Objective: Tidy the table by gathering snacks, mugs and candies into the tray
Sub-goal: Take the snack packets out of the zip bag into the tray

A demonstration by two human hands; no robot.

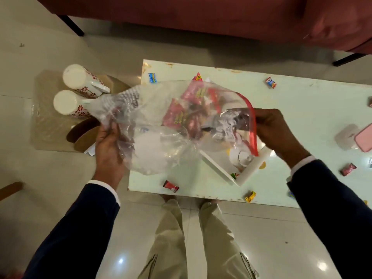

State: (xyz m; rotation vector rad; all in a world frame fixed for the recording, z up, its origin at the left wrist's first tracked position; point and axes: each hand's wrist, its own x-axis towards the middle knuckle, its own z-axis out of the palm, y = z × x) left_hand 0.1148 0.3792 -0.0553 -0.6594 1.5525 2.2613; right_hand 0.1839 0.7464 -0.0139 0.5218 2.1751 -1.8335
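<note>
Far left: clear plastic ribbed tray (43, 125) sits off the bench's left end, on what I cannot make out; two white mugs with red flower print (80, 91) lie in it, brown round pieces beside them

Left hand (107, 150): grip curled round the bunched bottom of a clear zip bag with red seal strip (161, 121), held above the pale green bench (302, 109)

Bag holds red snack packets (181, 109) and crumpled wrappers, mouth toward the right

Right hand (275, 131): grip pinching the bag at its red strip

Under the bag, an open white box (247, 170) on the bench

Loose wrapped candies on the bench: blue (152, 77), red (170, 186), yellow (250, 196), more to the right

Risk: mouth looks unsealed, so tilting it down on the way to the tray could spill packets; the trailing plastic could sweep candies off the edge; the lying mugs could roll if bumped
</note>
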